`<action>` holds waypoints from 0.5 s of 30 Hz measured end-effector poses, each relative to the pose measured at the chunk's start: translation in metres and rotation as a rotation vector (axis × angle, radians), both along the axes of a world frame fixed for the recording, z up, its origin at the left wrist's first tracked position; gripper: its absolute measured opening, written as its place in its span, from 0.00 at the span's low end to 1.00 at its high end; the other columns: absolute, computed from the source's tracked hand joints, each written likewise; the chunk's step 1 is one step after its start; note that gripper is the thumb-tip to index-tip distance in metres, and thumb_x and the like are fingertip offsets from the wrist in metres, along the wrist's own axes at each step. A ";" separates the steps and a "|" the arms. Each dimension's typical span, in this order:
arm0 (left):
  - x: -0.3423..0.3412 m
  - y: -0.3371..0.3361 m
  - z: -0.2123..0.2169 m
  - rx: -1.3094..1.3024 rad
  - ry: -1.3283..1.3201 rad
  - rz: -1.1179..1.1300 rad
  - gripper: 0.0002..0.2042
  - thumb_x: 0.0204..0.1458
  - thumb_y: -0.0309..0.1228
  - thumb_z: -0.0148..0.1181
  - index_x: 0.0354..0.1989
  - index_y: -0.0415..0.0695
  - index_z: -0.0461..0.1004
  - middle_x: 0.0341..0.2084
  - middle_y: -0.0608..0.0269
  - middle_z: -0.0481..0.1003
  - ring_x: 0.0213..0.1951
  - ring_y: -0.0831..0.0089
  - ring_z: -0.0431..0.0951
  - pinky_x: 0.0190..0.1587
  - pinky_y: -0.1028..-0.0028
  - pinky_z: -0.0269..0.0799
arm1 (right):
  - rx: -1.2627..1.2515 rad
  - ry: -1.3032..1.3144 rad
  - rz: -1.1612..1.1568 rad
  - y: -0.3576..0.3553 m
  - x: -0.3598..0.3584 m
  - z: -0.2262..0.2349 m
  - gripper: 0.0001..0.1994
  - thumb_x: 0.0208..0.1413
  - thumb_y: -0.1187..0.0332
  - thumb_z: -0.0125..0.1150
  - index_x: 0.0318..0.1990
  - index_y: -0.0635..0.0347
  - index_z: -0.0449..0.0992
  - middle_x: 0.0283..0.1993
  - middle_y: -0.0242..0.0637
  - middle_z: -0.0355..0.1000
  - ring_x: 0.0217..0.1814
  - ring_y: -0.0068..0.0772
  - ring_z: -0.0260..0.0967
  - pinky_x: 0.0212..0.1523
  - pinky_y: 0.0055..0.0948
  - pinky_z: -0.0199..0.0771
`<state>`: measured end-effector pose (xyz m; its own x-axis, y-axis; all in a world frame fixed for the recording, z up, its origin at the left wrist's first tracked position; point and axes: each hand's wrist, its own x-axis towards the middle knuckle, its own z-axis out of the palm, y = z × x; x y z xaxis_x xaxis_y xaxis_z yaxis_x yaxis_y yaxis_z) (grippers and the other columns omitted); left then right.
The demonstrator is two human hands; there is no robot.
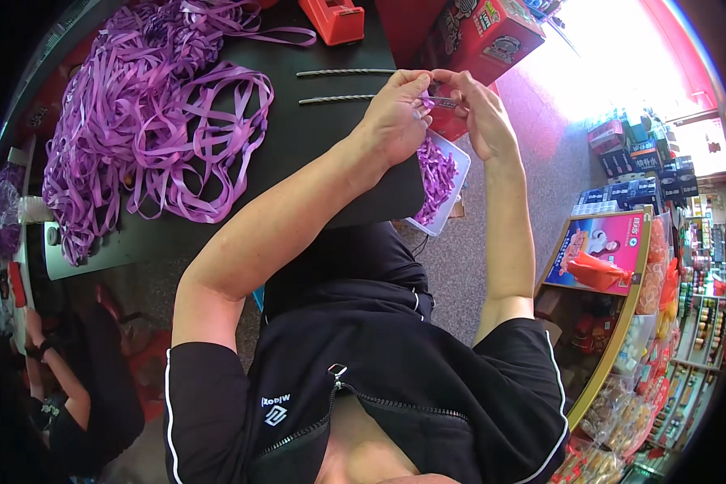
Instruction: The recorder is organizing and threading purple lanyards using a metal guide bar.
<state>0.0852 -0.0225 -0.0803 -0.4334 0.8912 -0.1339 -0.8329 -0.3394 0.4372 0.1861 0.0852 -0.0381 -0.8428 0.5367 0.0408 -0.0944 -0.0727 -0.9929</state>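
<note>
My left hand (pixel 397 113) is closed in a pinch on a short bit of purple ribbon (pixel 428 100). Facing it, my right hand (pixel 480 111) has its thumb and forefinger pinched at the same ribbon, fingertips almost meeting the left ones. Two thin twisted metal rods, an upper one (pixel 343 73) and a lower one (pixel 336 99), run over the black table toward the ribbon. Behind my left hand part of the rods is hidden. Just below my hands, a white plastic box (pixel 462 164) holds many short purple ribbon pieces (pixel 436 181).
A large tangled heap of purple ribbon (pixel 149 121) covers the left of the black table (pixel 315 153). At its far edge stands a red tape dispenser (pixel 335 20). A red carton (pixel 492 36) is beyond. Another person (pixel 81 387) sits lower left; a goods-filled display case (pixel 597 250) stands right.
</note>
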 end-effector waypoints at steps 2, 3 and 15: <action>0.001 -0.002 0.003 0.012 0.041 -0.004 0.03 0.56 0.34 0.54 0.37 0.52 0.69 0.35 0.65 0.69 0.38 0.70 0.65 0.42 0.70 0.62 | 0.118 0.024 0.025 -0.005 0.000 -0.003 0.14 0.57 0.65 0.57 0.44 0.66 0.76 0.40 0.32 0.75 0.39 0.16 0.69 0.41 0.16 0.66; 0.002 -0.003 0.004 0.011 0.041 -0.007 0.03 0.56 0.34 0.54 0.37 0.52 0.69 0.35 0.65 0.69 0.38 0.70 0.65 0.42 0.70 0.62 | 0.115 0.008 0.011 -0.002 -0.002 -0.008 0.13 0.55 0.66 0.59 0.43 0.66 0.76 0.40 0.33 0.75 0.41 0.18 0.69 0.44 0.18 0.66; 0.005 -0.006 0.014 -0.033 -0.069 0.004 0.26 0.59 0.41 0.48 0.64 0.59 0.49 0.59 0.39 0.50 0.60 0.55 0.53 0.64 0.59 0.41 | 0.379 -0.231 0.163 0.051 -0.017 0.003 0.12 0.54 0.65 0.57 0.38 0.66 0.77 0.34 0.30 0.72 0.38 0.20 0.66 0.44 0.22 0.63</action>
